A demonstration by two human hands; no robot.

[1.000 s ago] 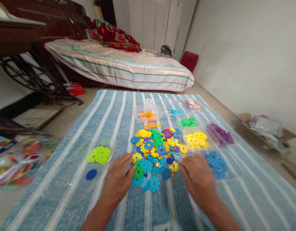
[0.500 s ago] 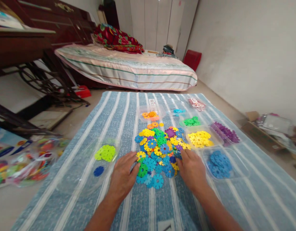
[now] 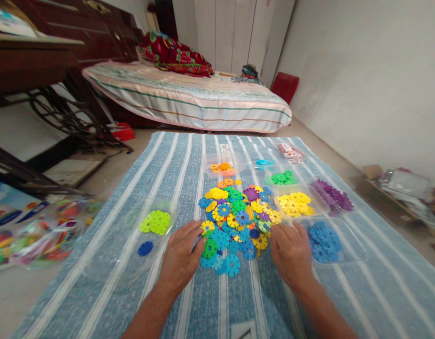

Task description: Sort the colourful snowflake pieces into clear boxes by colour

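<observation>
A pile of colourful plastic snowflake discs (image 3: 235, 226) lies in the middle of the cloth. At its left edge rests my left hand (image 3: 182, 252), its thumb and fingertips apart beside a yellow disc (image 3: 207, 227) and a green disc (image 3: 209, 248). My right hand (image 3: 291, 252) is closed, fingers curled in, just right of the pile; whatever it may hold is hidden. Close beyond it, a clear tray (image 3: 358, 254) carries blue discs (image 3: 324, 242). Yellow discs (image 3: 295, 204) fill another clear box above that hand.
Purple discs (image 3: 332, 194), green discs (image 3: 283, 178) and orange discs (image 3: 222, 168) sit in clear boxes farther back. At left, a clear tray (image 3: 115, 268) holds lime discs (image 3: 156, 221) and a dark blue disc (image 3: 145, 248). A striped cloth (image 3: 132, 197) covers the table; a bed (image 3: 203, 103) stands beyond.
My right hand has drawn back to the right from the pile and its fingers have curled in, uncovering discs at that edge. My left hand stays in place.
</observation>
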